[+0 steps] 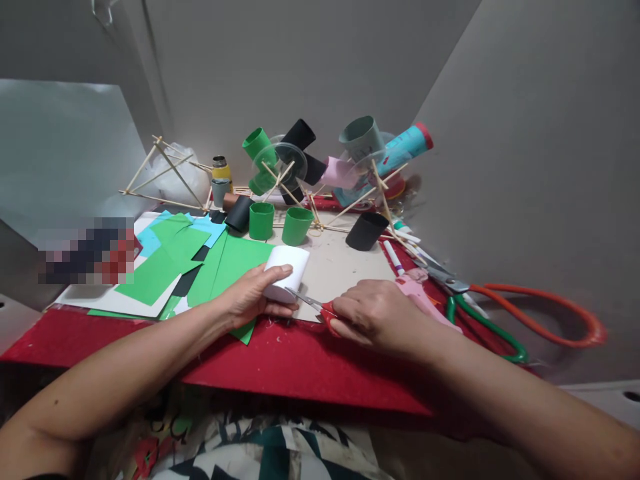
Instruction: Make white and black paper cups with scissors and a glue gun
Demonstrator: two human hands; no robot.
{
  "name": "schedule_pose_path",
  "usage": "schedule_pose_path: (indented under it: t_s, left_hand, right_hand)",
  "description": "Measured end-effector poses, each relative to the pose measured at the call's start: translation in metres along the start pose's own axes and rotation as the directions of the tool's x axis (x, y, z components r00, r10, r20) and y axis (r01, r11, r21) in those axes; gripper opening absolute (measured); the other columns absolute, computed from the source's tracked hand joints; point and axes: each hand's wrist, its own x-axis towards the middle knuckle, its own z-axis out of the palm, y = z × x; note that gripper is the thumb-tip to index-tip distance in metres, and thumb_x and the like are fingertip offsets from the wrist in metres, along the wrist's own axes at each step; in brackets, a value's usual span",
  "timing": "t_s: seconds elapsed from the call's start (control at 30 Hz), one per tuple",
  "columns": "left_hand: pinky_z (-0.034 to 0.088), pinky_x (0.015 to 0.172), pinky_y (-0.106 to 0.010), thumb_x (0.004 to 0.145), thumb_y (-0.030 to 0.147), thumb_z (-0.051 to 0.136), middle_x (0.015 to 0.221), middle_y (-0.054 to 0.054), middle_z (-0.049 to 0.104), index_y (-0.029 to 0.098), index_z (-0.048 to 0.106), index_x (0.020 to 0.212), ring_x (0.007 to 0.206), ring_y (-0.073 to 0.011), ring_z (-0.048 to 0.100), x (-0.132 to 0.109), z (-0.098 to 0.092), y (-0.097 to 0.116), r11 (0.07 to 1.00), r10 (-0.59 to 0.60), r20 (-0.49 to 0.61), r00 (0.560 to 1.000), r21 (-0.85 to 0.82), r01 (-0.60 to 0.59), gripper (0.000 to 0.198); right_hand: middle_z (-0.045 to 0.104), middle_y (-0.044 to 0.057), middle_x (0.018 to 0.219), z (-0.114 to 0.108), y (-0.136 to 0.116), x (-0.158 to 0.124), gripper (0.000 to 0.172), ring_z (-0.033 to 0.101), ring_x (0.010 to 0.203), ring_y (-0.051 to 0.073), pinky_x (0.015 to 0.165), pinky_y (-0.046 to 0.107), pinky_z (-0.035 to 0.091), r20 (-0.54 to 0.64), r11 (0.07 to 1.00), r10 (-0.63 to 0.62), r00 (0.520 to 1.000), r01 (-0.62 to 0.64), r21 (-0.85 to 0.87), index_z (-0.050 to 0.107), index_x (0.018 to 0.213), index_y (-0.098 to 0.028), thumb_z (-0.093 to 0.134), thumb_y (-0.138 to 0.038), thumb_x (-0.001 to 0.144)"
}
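My left hand (253, 297) is closed around a white rolled paper tube (289, 267), holding it on its side over the red table edge (280, 363). My right hand (375, 313) grips small red-handled scissors (320, 307). Their blades point left and touch the near rim of the white tube. Green paper sheets (225, 263) lie under my left wrist.
Green cups (261, 221) (297, 225) and black paper cups (367, 231) stand behind. Stick frames with cup wheels (285, 163) (367, 150) rise at the back. Large orange-handled scissors (540, 307), green-handled ones (487, 327), markers (393, 257) and a pink object (420, 293) lie right.
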Motion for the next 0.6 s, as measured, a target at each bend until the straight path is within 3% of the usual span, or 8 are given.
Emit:
schedule_pose_path:
  t_s: [0.37, 0.6]
  left_hand:
    - [0.059, 0.058, -0.031, 0.077, 0.039, 0.074, 0.079, -0.006, 0.07, 0.015, 0.059, 0.1, 0.063, -0.0184, 0.069, -0.002, 0.001, 0.004, 0.999, -0.017, -0.016, 1.0, -0.041, 0.017, 0.036]
    - [0.057, 0.054, -0.027, 0.071, 0.033, 0.079, 0.077, -0.002, 0.067, 0.016, 0.058, 0.104, 0.059, -0.0132, 0.063, -0.001, 0.004, 0.003, 0.975, 0.197, -0.129, 0.972, -0.082, -0.209, 0.042]
  right_hand:
    - [0.062, 0.002, 0.057, 0.01, -0.002, 0.001, 0.03, 0.051, 0.05, 0.014, 0.055, 0.028, 0.028, -0.026, 0.995, 0.082, 0.996, -0.08, 0.065, 0.062, 0.071, -0.017, 0.045, -0.03, 0.092]
    - [0.058, 0.001, 0.053, 0.017, -0.004, 0.002, 0.035, 0.046, 0.046, 0.013, 0.055, 0.028, 0.026, -0.101, 0.994, 0.106, 0.989, -0.108, -0.019, 0.058, 0.063, -0.017, 0.044, -0.028, 0.094]
